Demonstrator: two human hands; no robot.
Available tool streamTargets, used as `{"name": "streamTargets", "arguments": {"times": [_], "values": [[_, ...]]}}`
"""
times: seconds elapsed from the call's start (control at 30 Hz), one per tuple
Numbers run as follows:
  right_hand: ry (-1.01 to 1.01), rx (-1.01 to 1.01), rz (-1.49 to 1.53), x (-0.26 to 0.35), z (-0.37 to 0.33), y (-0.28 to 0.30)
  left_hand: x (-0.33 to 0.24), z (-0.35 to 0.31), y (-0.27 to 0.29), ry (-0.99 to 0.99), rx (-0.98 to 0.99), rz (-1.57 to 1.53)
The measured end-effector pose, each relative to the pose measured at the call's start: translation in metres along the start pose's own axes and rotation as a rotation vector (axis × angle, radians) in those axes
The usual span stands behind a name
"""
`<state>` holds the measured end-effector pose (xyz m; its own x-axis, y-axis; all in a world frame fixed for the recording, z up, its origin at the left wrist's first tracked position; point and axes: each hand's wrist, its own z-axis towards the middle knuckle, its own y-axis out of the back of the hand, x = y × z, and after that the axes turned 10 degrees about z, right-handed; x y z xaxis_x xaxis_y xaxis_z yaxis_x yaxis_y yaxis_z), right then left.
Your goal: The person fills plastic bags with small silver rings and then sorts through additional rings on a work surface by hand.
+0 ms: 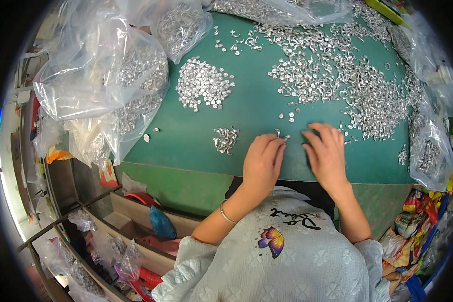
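Note:
My left hand (262,162) is over the near part of the green table (206,143), thumb and fingers pinched together. A small silver metal piece (287,137) shows at its fingertips; its exact shape is too small to make out. My right hand (328,155) is just to the right, fingers curved and apart, with nothing visible in them. Left of my left hand lies a small pile of curved silver pieces (226,140). Beyond both hands are a few loose flower-shaped silver bits (291,117).
A heap of small flower-shaped pieces (202,83) lies far left. Many curved silver pieces (370,95) spread across the right side. Clear plastic bags of metal parts (136,75) line the table's left and far sides; another bag (430,156) hangs at right. Open drawers (131,211) stand lower left.

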<state>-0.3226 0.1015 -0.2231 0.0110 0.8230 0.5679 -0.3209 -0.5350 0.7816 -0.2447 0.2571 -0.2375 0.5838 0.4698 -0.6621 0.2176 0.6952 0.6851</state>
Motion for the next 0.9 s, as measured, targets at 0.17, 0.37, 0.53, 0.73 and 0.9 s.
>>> {"name": "streamTargets", "arguments": {"times": [0.17, 0.37, 0.53, 0.73, 0.9], "values": [[-0.107, -0.112, 0.056, -0.01, -0.011, 0.016, -0.003, 0.0, 0.004, -0.022, 0.098, 0.071], [0.067, 0.01, 0.121, 0.009, 0.004, -0.011, -0.001, 0.001, 0.012, -0.121, 0.224, 0.188], [0.042, -0.069, 0.025, 0.005, -0.008, -0.009, 0.018, -0.011, 0.016, -0.063, 0.162, 0.078], [-0.022, -0.081, 0.278, 0.015, 0.015, -0.021, 0.011, -0.033, 0.014, -0.07, 0.071, -0.018], [0.075, 0.05, 0.22, 0.014, 0.02, -0.023, 0.013, -0.03, 0.015, 0.003, -0.031, 0.028]]}}
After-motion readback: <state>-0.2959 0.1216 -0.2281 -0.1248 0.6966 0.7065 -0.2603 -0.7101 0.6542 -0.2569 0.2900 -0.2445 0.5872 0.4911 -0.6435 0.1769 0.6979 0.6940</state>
